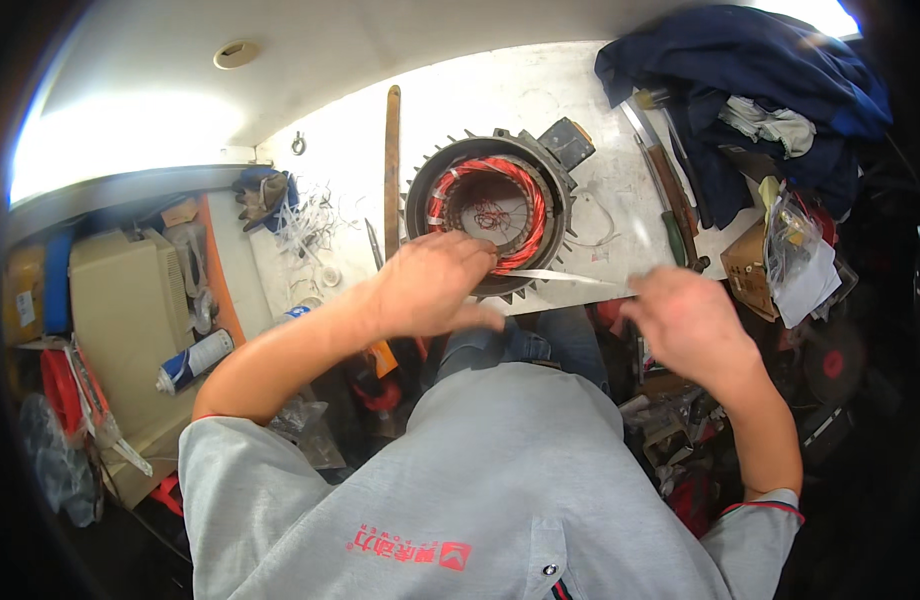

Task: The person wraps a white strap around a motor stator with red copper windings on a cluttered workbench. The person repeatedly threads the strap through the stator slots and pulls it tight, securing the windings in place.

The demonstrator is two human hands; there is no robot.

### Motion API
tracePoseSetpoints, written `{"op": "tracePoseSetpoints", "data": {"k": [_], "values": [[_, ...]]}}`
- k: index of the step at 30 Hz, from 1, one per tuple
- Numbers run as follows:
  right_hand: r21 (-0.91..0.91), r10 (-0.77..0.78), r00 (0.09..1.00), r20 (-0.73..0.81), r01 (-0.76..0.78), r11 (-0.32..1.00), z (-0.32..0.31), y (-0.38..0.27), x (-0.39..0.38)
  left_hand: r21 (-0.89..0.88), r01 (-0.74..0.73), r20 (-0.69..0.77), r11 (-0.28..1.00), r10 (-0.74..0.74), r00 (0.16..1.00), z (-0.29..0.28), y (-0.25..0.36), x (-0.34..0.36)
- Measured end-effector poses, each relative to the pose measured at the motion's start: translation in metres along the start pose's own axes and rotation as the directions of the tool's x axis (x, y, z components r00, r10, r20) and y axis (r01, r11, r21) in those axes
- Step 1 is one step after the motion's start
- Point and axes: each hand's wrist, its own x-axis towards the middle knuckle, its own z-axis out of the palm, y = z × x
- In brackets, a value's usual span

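A: In the head view, where is the motor [435,160]?
B: On the bench [590,100], its round mouth facing up, its axis seemingly upright. The red coil [536,205] rings the mouth.
A: And the tape [560,276]?
B: Its long axis runs nearly level, from the motor's near edge out to the right.
A: The person's left hand [435,285]?
B: Over the motor's near-left rim, fingers bent onto the coil, thumb apart. Whether they pinch anything, B cannot tell.
A: The right hand [695,325]?
B: Right of the motor, blurred, its curled fingers pinching the tape's outer end.
A: Left of the motor?
B: A long stick [392,160], pointing away.
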Motion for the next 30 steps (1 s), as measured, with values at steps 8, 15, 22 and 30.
{"op": "tracePoseSetpoints", "data": {"k": [8, 15, 22, 30], "values": [[0.998, 0.102, 0.994, 0.03, -0.024, -0.059, 0.039, -0.019, 0.041, 0.25, -0.092, -0.409, 0.964, 0.191, 0.892, 0.04, -0.01, -0.008], [0.921, 0.113, 0.982, 0.153, -0.1, -0.376, 0.05, -0.014, 0.061, 0.257, -0.159, -0.471, 0.953, 0.267, 0.841, 0.05, -0.02, -0.009], [0.916, 0.159, 0.95, 0.269, -0.201, -0.347, 0.038, -0.024, 0.068, 0.269, -0.169, -0.502, 0.948, 0.287, 0.816, 0.05, -0.021, -0.006], [0.901, 0.243, 0.956, 0.165, -0.046, -0.432, 0.052, -0.024, 0.069, 0.263, -0.165, -0.458, 0.951, 0.273, 0.846, 0.048, -0.023, -0.009]]}}
